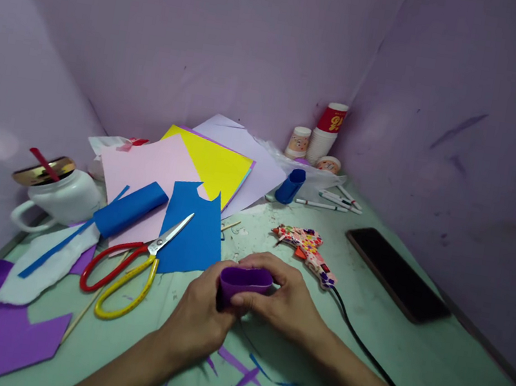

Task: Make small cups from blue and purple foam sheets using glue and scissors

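Note:
Between my two hands is a short purple foam-sheet tube (245, 278), squeezed to an oval with its open end facing up. My left hand (202, 305) is closed around its left side. From the right, my right hand (283, 295) grips it, thumb across the near wall and fingers behind. The tube's lower part is hidden by the hands. Purple and blue trimmed strips (242, 368) lie on the table just below. Left of my hands are scissors (150, 257) with one red and one yellow handle, partly over a cut blue sheet (192, 235).
A floral glue gun (308, 250) with a black cord and a phone (396, 275) lie to the right. Behind stand a blue tube (290, 186) and stacked paper cups (322, 144). Coloured sheets (214, 163), a white mug (64, 195) and purple scraps (9, 343) occupy the left.

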### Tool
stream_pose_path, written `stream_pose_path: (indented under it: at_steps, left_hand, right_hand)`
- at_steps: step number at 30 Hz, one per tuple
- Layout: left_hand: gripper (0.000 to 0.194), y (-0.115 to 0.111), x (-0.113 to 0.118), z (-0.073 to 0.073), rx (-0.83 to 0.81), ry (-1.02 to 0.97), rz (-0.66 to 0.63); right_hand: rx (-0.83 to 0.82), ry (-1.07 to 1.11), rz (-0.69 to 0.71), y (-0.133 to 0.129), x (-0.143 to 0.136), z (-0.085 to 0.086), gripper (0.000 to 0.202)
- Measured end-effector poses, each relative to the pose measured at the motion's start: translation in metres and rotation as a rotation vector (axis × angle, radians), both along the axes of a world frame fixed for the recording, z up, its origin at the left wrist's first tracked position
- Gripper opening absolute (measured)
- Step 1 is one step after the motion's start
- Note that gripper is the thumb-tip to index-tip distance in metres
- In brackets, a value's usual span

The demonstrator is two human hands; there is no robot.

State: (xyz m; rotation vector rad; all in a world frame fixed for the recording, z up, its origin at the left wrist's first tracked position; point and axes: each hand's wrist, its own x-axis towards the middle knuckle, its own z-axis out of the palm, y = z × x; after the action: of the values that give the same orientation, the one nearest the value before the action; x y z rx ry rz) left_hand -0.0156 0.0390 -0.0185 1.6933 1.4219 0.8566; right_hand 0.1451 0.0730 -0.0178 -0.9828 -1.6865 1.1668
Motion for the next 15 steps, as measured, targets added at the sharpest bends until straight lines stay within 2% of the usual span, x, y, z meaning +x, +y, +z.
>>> stream_pose_path:
  at_steps: [1, 3, 5, 6, 8, 11, 15]
  left_hand:
    - [0.037, 0.001, 0.000, 0.000, -0.002, -0.002, 0.007]
    - [0.046, 0.003, -0.001, 0.002, -0.034, -0.036, 0.039]
    - [0.057, 0.006, -0.002, 0.005, -0.079, -0.118, 0.092]
    - [0.060, 0.008, -0.003, 0.007, -0.099, -0.173, 0.110]
    - [0.061, 0.011, -0.006, 0.009, -0.116, -0.282, 0.113]
    - [0.062, 0.014, -0.009, 0.011, -0.107, -0.352, 0.082]
    - [0.063, 0.011, -0.009, 0.012, -0.109, -0.348, 0.037]
  right_hand:
    - [-0.010, -0.030, -0.022, 0.000, 0.000, 0.001, 0.037]
    - [-0.062, -0.075, -0.002, 0.001, 0.002, 0.003, 0.061]
    - [-0.139, -0.070, 0.099, 0.004, 0.005, 0.006, 0.086]
    - [-0.171, -0.057, 0.147, 0.006, 0.007, 0.006, 0.090]
    - [-0.204, -0.023, 0.207, 0.010, 0.009, 0.005, 0.077]
    - [-0.207, 0.031, 0.204, 0.013, 0.007, 0.001, 0.054]
    - [-0.211, 0.097, 0.162, 0.011, 0.001, -0.005, 0.055]
